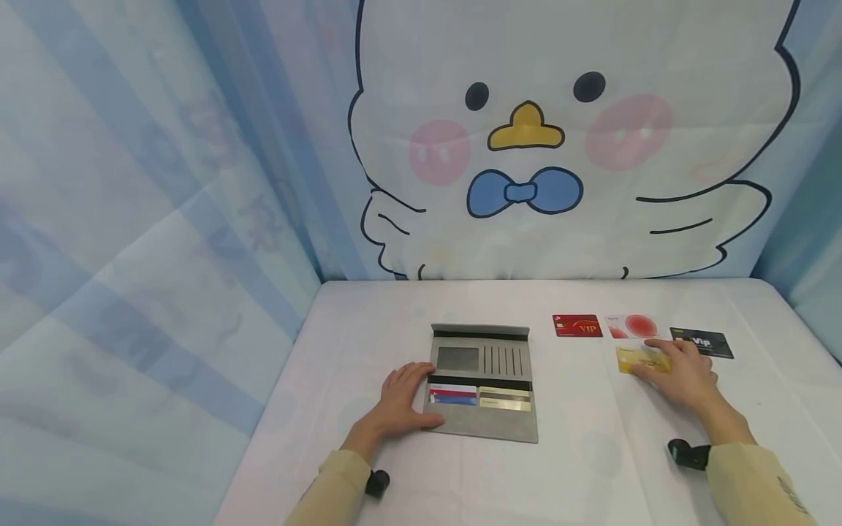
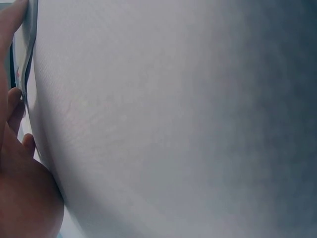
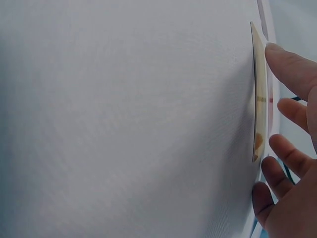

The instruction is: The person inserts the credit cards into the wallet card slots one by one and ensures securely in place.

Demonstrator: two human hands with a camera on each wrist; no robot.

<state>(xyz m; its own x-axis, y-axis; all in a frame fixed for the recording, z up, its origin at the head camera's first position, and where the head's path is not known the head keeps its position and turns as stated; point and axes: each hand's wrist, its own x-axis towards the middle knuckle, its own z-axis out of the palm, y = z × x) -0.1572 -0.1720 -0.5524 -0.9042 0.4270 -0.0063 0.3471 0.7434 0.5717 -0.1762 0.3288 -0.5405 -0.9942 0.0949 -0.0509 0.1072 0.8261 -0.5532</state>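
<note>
Bright head view; greyer, shadowed wrist views

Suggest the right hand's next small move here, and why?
Probably pinch the gold card gently with the right hand. In the head view its thumb and index tips sit near the card's opposite long edges, spread apart, so a slight closing should do. The left hand is already at the grey wallet's left edge.

Head view looks forward-down from above; close wrist views share its tabletop (image 1: 579, 431).
</note>
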